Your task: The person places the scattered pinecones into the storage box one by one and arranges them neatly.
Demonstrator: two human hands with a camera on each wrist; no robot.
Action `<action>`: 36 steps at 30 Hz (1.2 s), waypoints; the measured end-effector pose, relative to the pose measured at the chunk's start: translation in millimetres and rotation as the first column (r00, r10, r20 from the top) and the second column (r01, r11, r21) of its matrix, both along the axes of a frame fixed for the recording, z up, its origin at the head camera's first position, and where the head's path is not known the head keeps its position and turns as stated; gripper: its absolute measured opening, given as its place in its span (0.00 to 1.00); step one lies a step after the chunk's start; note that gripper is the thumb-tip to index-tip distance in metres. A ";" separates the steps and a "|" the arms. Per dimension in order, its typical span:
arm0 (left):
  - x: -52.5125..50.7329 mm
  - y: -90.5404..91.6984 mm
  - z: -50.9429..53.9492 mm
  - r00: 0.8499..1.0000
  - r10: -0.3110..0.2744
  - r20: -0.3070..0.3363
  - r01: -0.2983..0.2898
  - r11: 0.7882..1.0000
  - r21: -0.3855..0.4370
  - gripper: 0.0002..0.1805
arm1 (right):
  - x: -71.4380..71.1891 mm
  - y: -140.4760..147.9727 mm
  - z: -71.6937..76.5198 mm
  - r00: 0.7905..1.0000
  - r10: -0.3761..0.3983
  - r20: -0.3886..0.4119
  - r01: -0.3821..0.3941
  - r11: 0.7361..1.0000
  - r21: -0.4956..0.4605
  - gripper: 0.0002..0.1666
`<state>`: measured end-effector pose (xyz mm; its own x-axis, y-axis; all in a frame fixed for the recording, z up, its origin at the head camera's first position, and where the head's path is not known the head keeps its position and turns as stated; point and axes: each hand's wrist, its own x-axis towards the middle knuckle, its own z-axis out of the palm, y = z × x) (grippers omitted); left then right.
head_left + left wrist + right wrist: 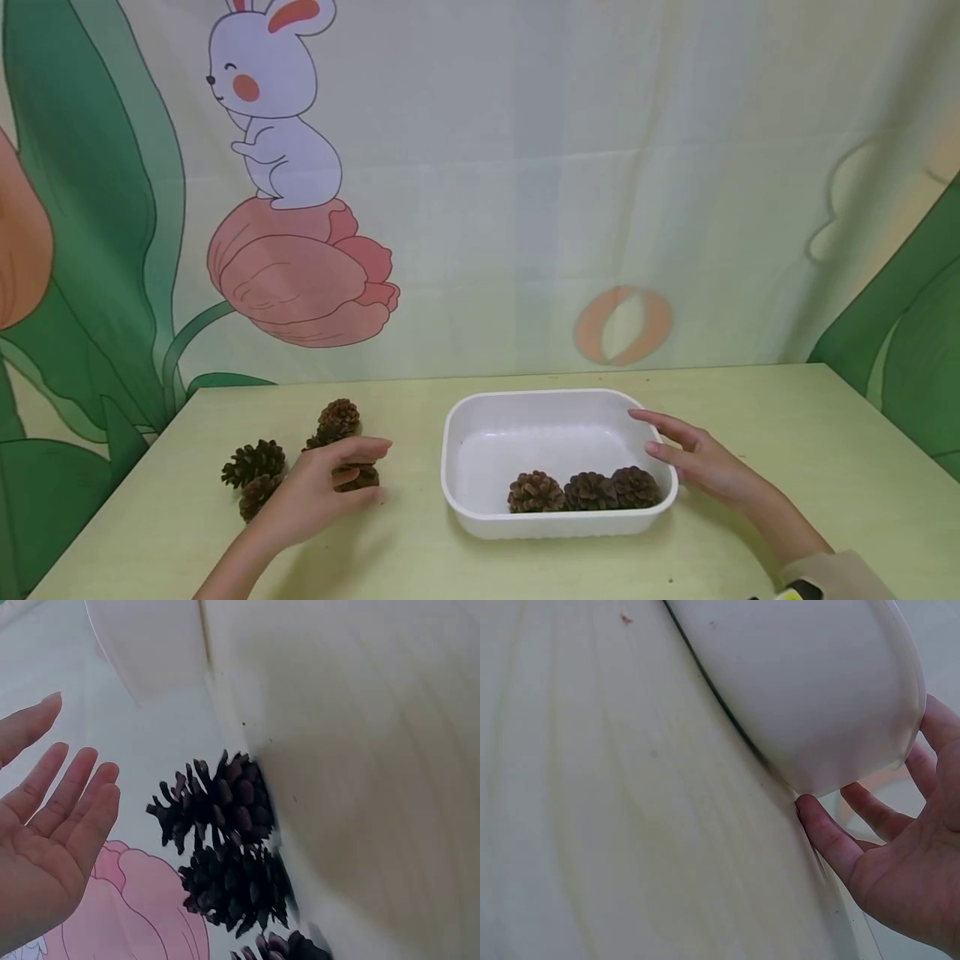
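Beige cloth comes nearest, a sleeve on the right forearm at the lower edge. Just beyond, the left hand hangs over the table, its fingers loosely spread and holding nothing (the left wrist view shows a bare palm, apart from the cones). The right hand is at the right end of a white tray, unclenched, its relaxed fingers spread against the outside and over the rim. Three cones sit in a row along the tray's near wall, two of them in the right half. More cones lie on the table to the left, beside and beyond the left hand, which partly hides them. Behind the table hangs a pale curtain, printed with a white rabbit on a pink tulip.
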<state>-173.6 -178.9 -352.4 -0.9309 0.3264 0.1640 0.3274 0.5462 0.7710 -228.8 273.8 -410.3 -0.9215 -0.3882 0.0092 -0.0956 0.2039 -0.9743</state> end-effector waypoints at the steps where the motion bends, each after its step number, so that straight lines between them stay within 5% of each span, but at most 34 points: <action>1: 0.3 -1.7 -0.6 1.000 0.018 0.002 -0.018 1.000 -0.001 0.24 | -0.2 -0.2 -0.2 1.000 0.000 0.000 0.000 1.000 0.002 0.28; 12: 1.7 -15.3 -5.2 0.990 0.140 -0.022 -0.141 0.989 -0.050 0.26 | 1.4 -1.9 2.2 1.000 -0.003 0.005 0.003 1.000 0.014 0.28; 19: -1.5 -22.2 -5.4 0.985 0.149 -0.084 -0.159 0.980 -0.123 0.27 | -0.3 -0.8 0.4 1.000 0.024 0.003 -0.024 1.000 -0.012 0.28; 36: -14.6 -26.3 -7.0 0.989 0.145 -0.038 -0.150 0.949 -0.278 0.29 | 0.7 -0.7 0.5 1.000 0.016 0.008 -0.016 1.000 -0.022 0.28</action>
